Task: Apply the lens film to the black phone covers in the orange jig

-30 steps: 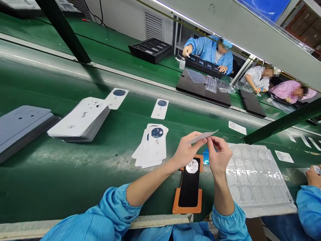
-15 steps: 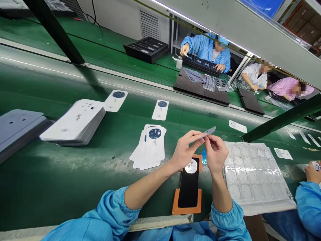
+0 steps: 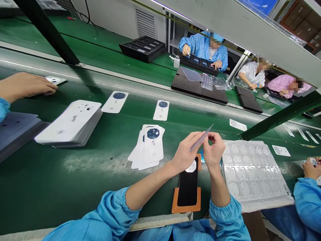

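My left hand (image 3: 186, 151) is closed on a thin pale card (image 3: 200, 139), which is tilted up and seen nearly edge-on. At the card's far edge, the fingertips of my right hand (image 3: 213, 150) are pinched together. Below my hands lies a black phone-shaped plate (image 3: 188, 189) in an orange holder (image 3: 176, 200). A white rounded piece (image 3: 191, 166) with holes sits at the plate's upper end. Some blue film (image 3: 202, 156) shows partly behind my right hand. To the left, several white cards (image 3: 154, 152) with dark round camera patterns lie fanned out.
A tall stack of white cards (image 3: 71, 122) stands left, beside a grey stack (image 3: 15, 129). Another person's hand (image 3: 30, 85) rests near a holed piece (image 3: 53, 80) there. A clear compartment tray (image 3: 253, 172) lies right. A green post (image 3: 283, 113) slants behind it.
The card between my hands has turned to a steeper tilt. Another person's hand has come in at the far left, by a holed piece.
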Available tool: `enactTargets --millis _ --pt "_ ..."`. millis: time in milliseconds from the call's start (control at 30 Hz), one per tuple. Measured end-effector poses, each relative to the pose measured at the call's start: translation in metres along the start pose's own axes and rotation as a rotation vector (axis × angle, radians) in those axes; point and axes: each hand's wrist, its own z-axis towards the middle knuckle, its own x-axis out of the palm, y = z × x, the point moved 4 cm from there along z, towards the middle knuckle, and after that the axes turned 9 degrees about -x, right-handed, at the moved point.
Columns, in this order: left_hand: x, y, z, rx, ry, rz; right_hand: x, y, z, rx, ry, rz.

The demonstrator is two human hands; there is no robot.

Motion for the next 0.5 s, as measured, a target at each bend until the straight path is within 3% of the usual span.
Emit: enactTargets --millis 100,200,267,367,433,500 --pt "-0.007 0.020 0.007 -0.340 -0.097 -0.170 -0.004 -0.028 0.007 0.152 0.104 -0.070" --pt "-0.023 0.038 0.009 -0.630 -0.185 -0.489 -0.024 -0.069 0.004 0.374 0.286 -0.183" --pt "-0.037 0.041 0.008 -0.686 -0.180 -0.609 -0.040 -0.092 -0.005 0.442 0.393 -0.227" --pt "-0.058 0.033 0.002 -0.672 -0.112 -0.582 -0.059 -0.112 -0.024 0.471 0.505 -0.313" --pt "-0.068 0.023 -0.007 -0.652 -0.058 -0.435 -0.070 -0.112 -0.032 0.470 0.531 -0.386" --pt "-0.075 0.013 -0.018 -0.605 -0.017 -0.127 -0.082 -0.102 -0.034 0.440 0.509 -0.449"
